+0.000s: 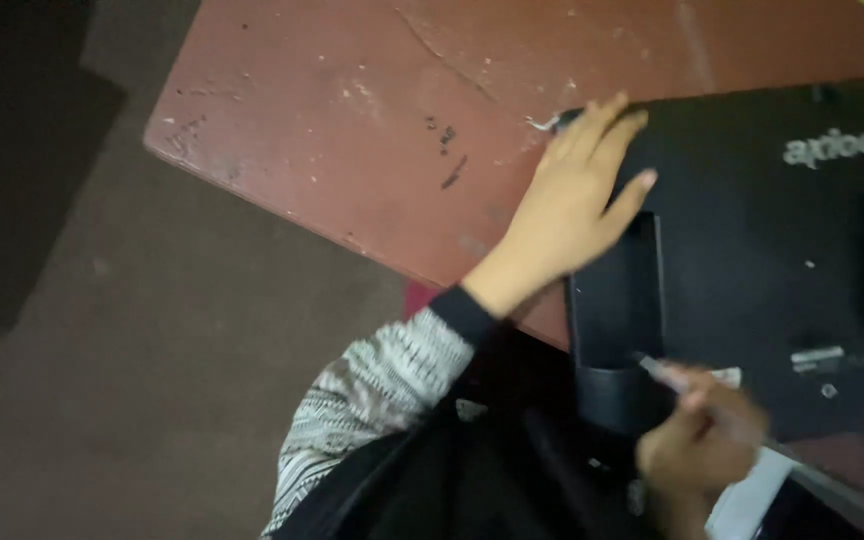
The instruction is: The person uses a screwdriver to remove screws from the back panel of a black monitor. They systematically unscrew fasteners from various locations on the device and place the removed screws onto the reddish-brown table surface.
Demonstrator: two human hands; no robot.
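Pressing left hand (572, 205) flat, fingers spread, on black monitor back (752, 250) on red worktop (352, 120); right hand (702, 445) gripping thin tool (664, 372).

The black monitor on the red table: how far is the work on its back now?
The black monitor already lies face down on the red table. The left hand presses its corner; the right hand holds a thin tool at the stand mount. The mount remains attached.

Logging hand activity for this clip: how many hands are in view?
2. The left hand lies flat on the upper left corner of the black monitor back. The right hand, blurred at the bottom edge, grips a thin tool by the monitor's stand mount.
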